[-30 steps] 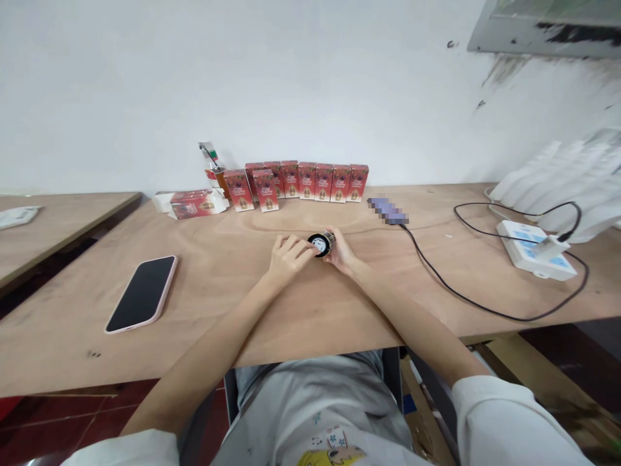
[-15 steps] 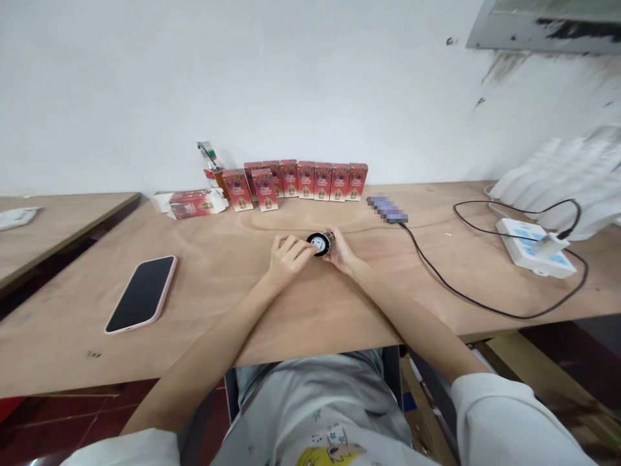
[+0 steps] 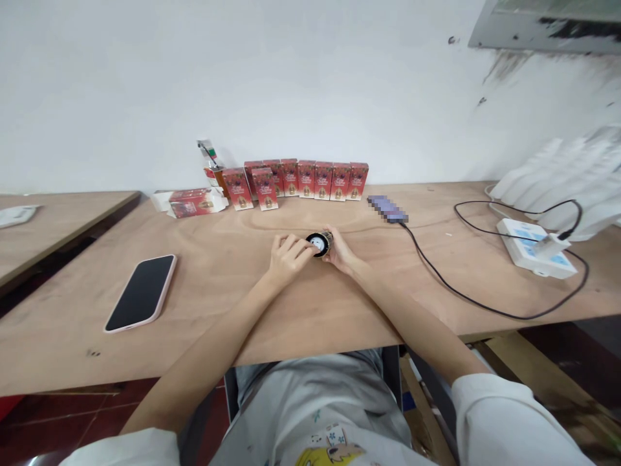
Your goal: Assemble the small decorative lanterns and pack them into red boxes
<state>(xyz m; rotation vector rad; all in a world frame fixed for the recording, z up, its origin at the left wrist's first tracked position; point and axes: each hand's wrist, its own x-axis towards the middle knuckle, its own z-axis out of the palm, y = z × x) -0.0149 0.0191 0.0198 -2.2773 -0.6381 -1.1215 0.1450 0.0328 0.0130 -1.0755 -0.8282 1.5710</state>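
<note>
Above the middle of the table, my right hand is closed around a round smartwatch with a black rim, a lit whitish screen and what looks like a metal band. The watch face is tilted toward me. My left hand lies on its left side, fingers loosely bent, with one fingertip at the screen. It does not grip the watch. My right fingers hide most of the band. What the screen displays is too small to read.
Red boxes stand in a row by the wall, beside an opened box and a bottle. A phone lies at left. At right are a blurred-out device, its black cable and a white power strip.
Almost nothing differs. Both hands keep their places on the watch; the view has shifted very slightly.
</note>
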